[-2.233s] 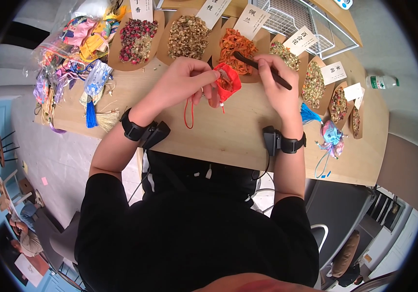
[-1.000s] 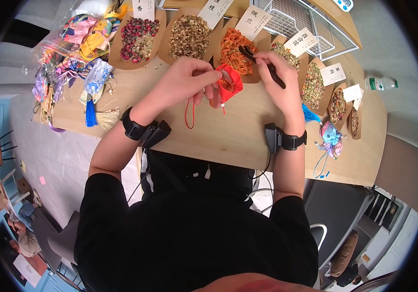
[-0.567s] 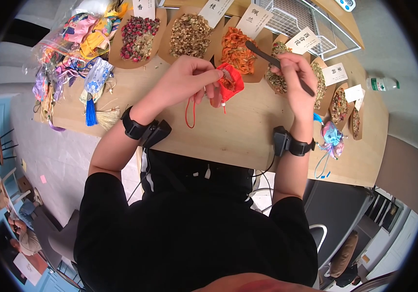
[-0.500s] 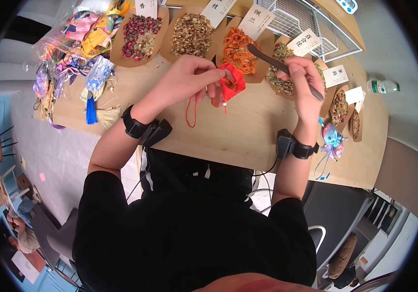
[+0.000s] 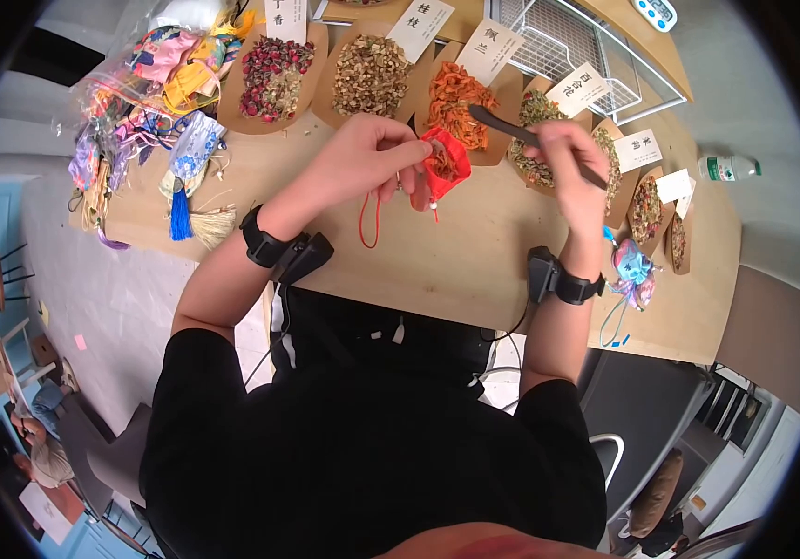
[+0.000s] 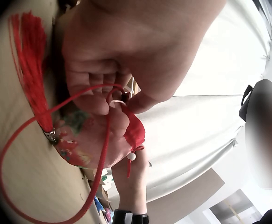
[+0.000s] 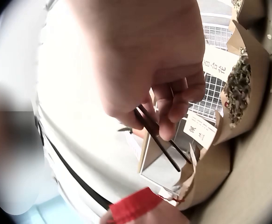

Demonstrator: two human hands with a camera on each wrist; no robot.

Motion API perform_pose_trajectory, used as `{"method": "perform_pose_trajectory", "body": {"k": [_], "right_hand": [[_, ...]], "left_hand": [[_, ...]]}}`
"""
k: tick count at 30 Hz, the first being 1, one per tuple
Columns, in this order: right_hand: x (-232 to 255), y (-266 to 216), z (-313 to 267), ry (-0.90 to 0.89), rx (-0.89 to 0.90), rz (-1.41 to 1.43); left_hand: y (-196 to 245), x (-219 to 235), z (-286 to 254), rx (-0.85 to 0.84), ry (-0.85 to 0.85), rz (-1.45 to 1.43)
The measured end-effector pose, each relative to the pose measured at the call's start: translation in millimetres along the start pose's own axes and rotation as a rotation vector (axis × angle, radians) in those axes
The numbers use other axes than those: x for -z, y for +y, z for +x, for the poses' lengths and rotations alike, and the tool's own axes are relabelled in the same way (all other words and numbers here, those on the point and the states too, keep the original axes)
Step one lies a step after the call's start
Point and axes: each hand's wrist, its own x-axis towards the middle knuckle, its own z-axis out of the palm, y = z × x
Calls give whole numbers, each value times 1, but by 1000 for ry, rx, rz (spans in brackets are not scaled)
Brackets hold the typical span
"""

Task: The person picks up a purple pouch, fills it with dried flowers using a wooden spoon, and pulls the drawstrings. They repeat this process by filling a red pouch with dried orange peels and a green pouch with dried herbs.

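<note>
My left hand (image 5: 358,158) pinches the rim of a small red drawstring pouch (image 5: 453,184), holding its mouth open above the table. Orange-brown dried pieces show inside it. In the left wrist view, the pouch's flowered side (image 6: 91,147), red cord loop (image 6: 96,186) and red tassel (image 6: 32,60) are visible. My right hand (image 5: 577,182) grips slim dark tongs (image 5: 504,126) between thumb and fingers, and the right wrist view shows their two prongs (image 7: 161,147) slightly apart. The tong tips overlap a paper tray's shredded orange dried pieces (image 5: 461,101), to the right of the pouch.
Labelled paper trays of dried herbs curve along the back, including rosebuds (image 5: 274,74), brown chips (image 5: 372,74) and greenish pieces (image 5: 540,112). Bagged sachets (image 5: 172,70) lie at left, a blue-pink sachet (image 5: 635,270) at right. A white wire basket (image 5: 586,51) stands behind.
My right hand has lifted the tongs off the orange pieces and shifted right. My left hand keeps its pinch on the pouch, whose mouth now faces the head camera a little more.
</note>
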Motion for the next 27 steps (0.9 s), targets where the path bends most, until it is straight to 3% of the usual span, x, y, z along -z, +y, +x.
{"method": "perform_pose_trajectory", "body": {"k": [2, 5, 6, 9, 13, 15, 19, 27], "right_hand": [[-14, 1, 1, -31, -14, -251], [-30, -6, 7, -132, 278, -472], [-31, -6, 8, -128, 297, -514], [-22, -2, 6, -14, 241, -519], [-7, 11, 8, 215, -71, -254], [-4, 15, 13, 260, -142, -264], [-9, 13, 13, 170, -256, -151], [-30, 5, 7, 20, -61, -237]], "left_hand": [[0, 0, 0, -4, -5, -1], [4, -1, -1, 2, 0, 9], [4, -1, -1, 5, 2, 9], [2, 0, 0, 5, 7, 6], [-1, -1, 0, -4, 10, -2], [-3, -1, 0, -2, 11, -7], [-3, -1, 0, 12, 8, -20], [2, -1, -3, 16, -10, -14]]}}
